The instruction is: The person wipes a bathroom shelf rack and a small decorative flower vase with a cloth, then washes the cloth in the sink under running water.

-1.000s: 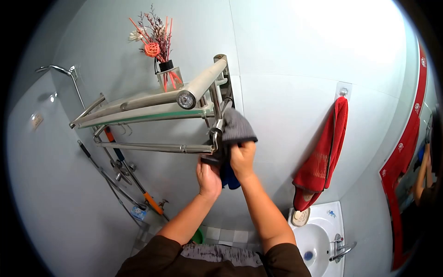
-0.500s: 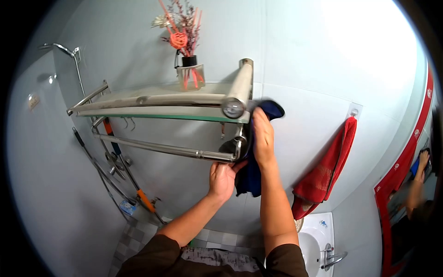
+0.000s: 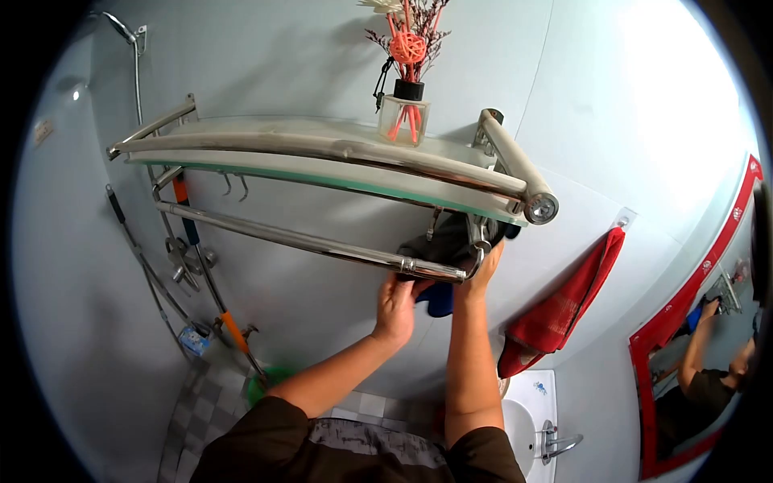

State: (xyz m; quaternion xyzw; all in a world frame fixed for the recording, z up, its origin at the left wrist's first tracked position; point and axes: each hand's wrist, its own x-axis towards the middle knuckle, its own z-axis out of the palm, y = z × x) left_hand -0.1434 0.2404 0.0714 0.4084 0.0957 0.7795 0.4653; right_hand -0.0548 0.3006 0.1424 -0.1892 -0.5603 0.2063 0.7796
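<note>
A dark blue and black cloth [image 3: 437, 299] is bunched around the right end of the lower rail [image 3: 298, 237] of a metal wall rack, with its blue part hanging below the bar. My right hand [image 3: 481, 278] grips the cloth from the right, at the corner bracket; the rack hides its fingertips. From below the rail, my left hand [image 3: 394, 312] holds the cloth's left side, fingers curled up and partly covered by the bar. Above both hands runs the rack's glass shelf [image 3: 322, 179] with its thick front tube.
A glass reed diffuser [image 3: 405, 117] with dried flowers stands on the shelf. On the right hang a red towel [image 3: 564, 310] and a red-framed mirror [image 3: 644, 386], near a white sink [image 3: 527, 419]. Orange-and-black poles [image 3: 211, 282] and a shower hose [image 3: 138, 97] are at left.
My right hand has gone lower, under the shelf's end tube, taking the cloth's upper part in behind the bracket. The view has shifted, and more of the rack's right end shows.
</note>
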